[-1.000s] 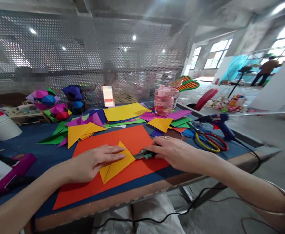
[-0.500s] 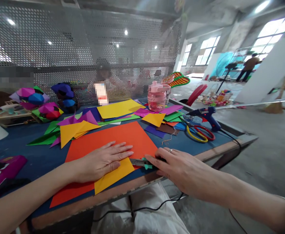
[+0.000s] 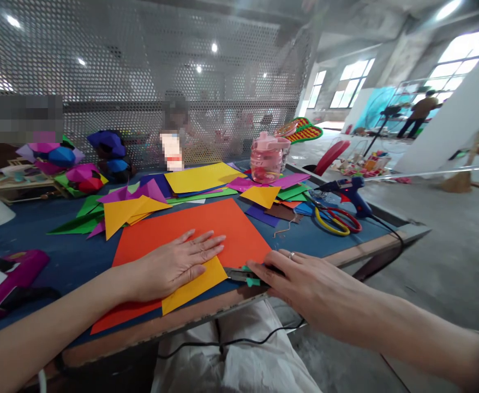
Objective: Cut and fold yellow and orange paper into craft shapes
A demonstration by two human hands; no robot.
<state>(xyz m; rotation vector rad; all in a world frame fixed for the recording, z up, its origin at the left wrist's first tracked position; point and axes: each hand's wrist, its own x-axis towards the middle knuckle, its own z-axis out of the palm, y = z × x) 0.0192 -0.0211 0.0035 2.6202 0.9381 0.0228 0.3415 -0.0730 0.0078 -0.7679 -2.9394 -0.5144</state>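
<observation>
My left hand (image 3: 180, 262) lies flat, fingers stretched out, over a large orange paper sheet (image 3: 207, 224) and a smaller yellow-orange paper piece (image 3: 194, 286), pressing both to the table. The yellow piece rests on the orange sheet, its lower corner near the table's front edge. In my right hand (image 3: 288, 275) is a utility knife (image 3: 243, 275) with a grey metal front and teal parts. Its tip points left at the yellow piece's right corner. My fingers hide most of its handle.
Cut paper in yellow (image 3: 207, 177), purple and green lies behind. Scissors (image 3: 333, 221) and a blue glue gun (image 3: 352, 194) with a cord lie at the right. A pink bottle (image 3: 267, 158) stands at the back. Left is a magenta tool (image 3: 22, 281). A mesh panel (image 3: 141, 65) rises behind.
The knife and my right hand have shifted slightly right, the tip now at the yellow piece's corner. My left hand stays flat on the paper. The whole view has shifted slightly.
</observation>
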